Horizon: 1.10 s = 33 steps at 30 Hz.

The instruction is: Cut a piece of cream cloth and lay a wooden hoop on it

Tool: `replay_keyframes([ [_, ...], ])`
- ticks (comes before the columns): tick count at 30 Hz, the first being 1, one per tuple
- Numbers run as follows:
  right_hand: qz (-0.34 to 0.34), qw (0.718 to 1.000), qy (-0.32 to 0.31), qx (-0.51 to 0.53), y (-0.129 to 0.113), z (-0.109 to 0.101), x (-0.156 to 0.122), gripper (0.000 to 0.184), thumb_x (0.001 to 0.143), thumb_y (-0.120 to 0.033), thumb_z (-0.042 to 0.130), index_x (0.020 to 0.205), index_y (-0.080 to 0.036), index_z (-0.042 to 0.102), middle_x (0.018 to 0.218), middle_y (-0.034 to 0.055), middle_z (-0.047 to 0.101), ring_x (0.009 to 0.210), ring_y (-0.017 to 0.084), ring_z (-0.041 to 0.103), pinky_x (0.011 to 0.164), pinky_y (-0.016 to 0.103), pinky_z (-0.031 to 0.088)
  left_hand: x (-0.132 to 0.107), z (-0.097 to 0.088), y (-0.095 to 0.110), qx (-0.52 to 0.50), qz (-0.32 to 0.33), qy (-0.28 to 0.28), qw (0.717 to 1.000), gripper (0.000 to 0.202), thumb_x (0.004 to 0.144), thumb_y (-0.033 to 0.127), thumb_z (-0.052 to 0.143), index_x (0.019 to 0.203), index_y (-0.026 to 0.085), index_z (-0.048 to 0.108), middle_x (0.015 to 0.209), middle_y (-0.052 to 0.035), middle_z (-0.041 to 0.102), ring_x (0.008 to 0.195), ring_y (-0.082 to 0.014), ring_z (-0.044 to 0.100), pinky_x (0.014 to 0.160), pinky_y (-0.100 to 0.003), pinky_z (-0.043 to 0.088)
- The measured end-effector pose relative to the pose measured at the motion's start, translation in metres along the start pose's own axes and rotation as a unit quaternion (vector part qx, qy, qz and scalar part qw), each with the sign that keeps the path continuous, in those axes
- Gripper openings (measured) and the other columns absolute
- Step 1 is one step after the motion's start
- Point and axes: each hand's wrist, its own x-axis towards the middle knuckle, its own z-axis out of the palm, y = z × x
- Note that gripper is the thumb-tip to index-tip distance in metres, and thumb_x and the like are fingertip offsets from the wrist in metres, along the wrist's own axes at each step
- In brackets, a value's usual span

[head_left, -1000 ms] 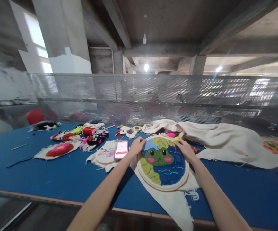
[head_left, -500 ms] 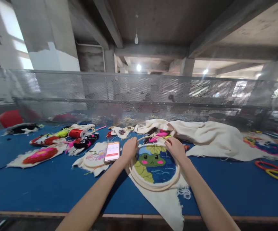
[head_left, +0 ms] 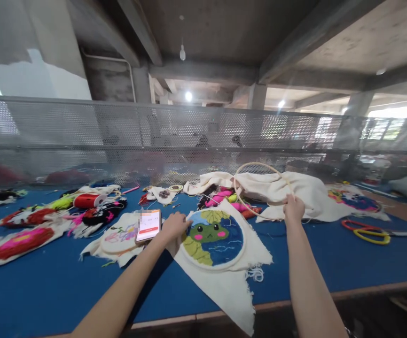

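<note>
A cream cloth with a tufted green frog picture (head_left: 213, 237) lies on the blue table (head_left: 330, 263), still stretched over an inner hoop. My left hand (head_left: 173, 228) rests on its left edge with fingers curled down on the rim. Raised to the right, my right hand (head_left: 293, 208) is closed on the rim of a thin wooden outer hoop (head_left: 256, 180), held upright above the table and free of the cloth.
A phone (head_left: 148, 225) lies on another hooped embroidery (head_left: 119, 237) left of my hand. Tufted pieces and a red thread spool (head_left: 87, 201) crowd the left. A big cream cloth (head_left: 295, 192) lies behind; red and yellow hoops (head_left: 365, 232) at right. A mesh fence (head_left: 154, 136) backs the table.
The outer hoop has come off the frog piece; my right hand has lifted it up and to the right. My view has turned to the right.
</note>
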Motion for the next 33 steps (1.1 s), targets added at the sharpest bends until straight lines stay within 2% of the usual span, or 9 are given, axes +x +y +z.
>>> replay_keyframes([
  [2, 0.030, 0.996, 0.066, -0.051, 0.012, -0.008, 0.003, 0.044, 0.082, -0.035, 0.033, 0.114, -0.011, 0.052, 0.098, 0.0231, 0.059, 0.083, 0.030, 0.058, 0.069, 0.044, 0.044, -0.002, 0.003, 0.003, 0.036, -0.003, -0.018, 0.999, 0.030, 0.082, 0.040, 0.052, 0.068, 0.016, 0.065, 0.090, -0.0142, 0.067, 0.089, -0.0276, 0.063, 0.072, -0.030, 0.044],
  [4, 0.029, 0.989, 0.107, -0.096, 0.017, -0.011, 0.002, 0.052, 0.077, -0.027, 0.040, 0.125, -0.008, 0.042, 0.126, 0.0314, 0.043, 0.111, 0.039, 0.045, 0.087, 0.055, 0.033, -0.004, 0.002, 0.007, 0.066, -0.004, -0.023, 0.998, 0.029, 0.082, 0.039, 0.052, 0.068, 0.017, 0.065, 0.086, -0.0131, 0.068, 0.085, -0.0260, 0.064, 0.070, -0.029, 0.044],
  [7, -0.041, 0.986, 0.082, -0.139, 0.011, 0.000, -0.006, 0.061, 0.074, -0.021, 0.045, 0.132, -0.005, 0.035, 0.142, 0.0306, 0.022, 0.125, 0.039, 0.031, 0.095, 0.056, 0.024, -0.007, -0.006, 0.011, 0.099, 0.004, -0.012, 0.995, 0.026, 0.083, 0.036, 0.051, 0.074, 0.016, 0.066, 0.085, -0.0124, 0.069, 0.083, -0.0256, 0.065, 0.069, -0.029, 0.044],
  [11, -0.197, 0.959, -0.137, -0.152, -0.008, 0.038, -0.030, 0.034, 0.081, -0.032, 0.043, 0.102, -0.015, 0.063, 0.111, 0.0148, 0.061, 0.104, 0.028, 0.053, 0.085, 0.037, 0.040, -0.010, -0.015, 0.016, 0.117, 0.039, 0.021, 0.992, 0.028, 0.087, 0.028, 0.042, 0.081, 0.014, 0.065, 0.091, -0.0140, 0.067, 0.087, -0.0259, 0.063, 0.071, -0.030, 0.043],
  [13, -0.261, 0.920, -0.249, -0.155, -0.013, 0.059, -0.048, 0.029, 0.080, -0.040, 0.048, 0.086, -0.019, 0.068, 0.091, 0.0065, 0.067, 0.086, 0.021, 0.059, 0.075, 0.029, 0.043, -0.011, -0.016, 0.017, 0.114, 0.065, 0.037, 0.991, 0.029, 0.089, 0.025, 0.038, 0.084, 0.014, 0.064, 0.093, -0.0143, 0.066, 0.090, -0.0256, 0.062, 0.074, -0.031, 0.042],
  [16, -0.317, 0.873, -0.326, -0.176, -0.012, 0.084, -0.073, 0.020, 0.067, -0.038, 0.066, 0.070, -0.018, 0.065, 0.076, 0.0036, 0.065, 0.074, 0.019, 0.058, 0.067, 0.025, 0.041, -0.010, -0.015, 0.018, 0.096, 0.117, 0.051, 0.987, 0.028, 0.091, 0.025, 0.034, 0.087, 0.016, 0.061, 0.095, -0.0119, 0.064, 0.095, -0.0232, 0.058, 0.079, -0.030, 0.040],
  [20, -0.342, 0.861, -0.324, -0.194, -0.008, 0.092, -0.084, 0.015, 0.064, -0.026, 0.069, 0.062, -0.017, 0.058, 0.070, 0.0025, 0.061, 0.072, 0.018, 0.055, 0.065, 0.025, 0.037, -0.008, -0.012, 0.014, 0.053, 0.154, 0.060, 0.985, 0.026, 0.093, 0.027, 0.032, 0.089, 0.019, 0.056, 0.093, -0.0069, 0.062, 0.089, -0.0195, 0.057, 0.074, -0.027, 0.040],
  [28, -0.350, 0.890, -0.267, -0.121, -0.022, 0.081, -0.083, 0.018, 0.087, -0.033, 0.042, 0.084, -0.019, 0.053, 0.080, 0.0053, 0.060, 0.077, 0.020, 0.055, 0.067, 0.028, 0.035, -0.005, -0.004, 0.009, -0.013, 0.149, 0.067, 0.986, 0.026, 0.094, 0.031, 0.027, 0.088, 0.022, 0.050, 0.085, -0.0046, 0.062, 0.081, -0.0200, 0.057, 0.066, -0.027, 0.037],
  [33, -0.341, 0.892, -0.293, -0.045, -0.027, 0.081, -0.097, 0.013, 0.084, -0.032, 0.047, 0.084, -0.021, 0.054, 0.078, 0.0047, 0.059, 0.080, 0.022, 0.055, 0.072, 0.029, 0.034, -0.003, 0.004, 0.004, -0.040, 0.132, 0.038, 0.990, 0.023, 0.093, 0.034, 0.030, 0.086, 0.022, 0.049, 0.076, -0.0031, 0.062, 0.072, -0.0198, 0.058, 0.061, -0.026, 0.036],
])
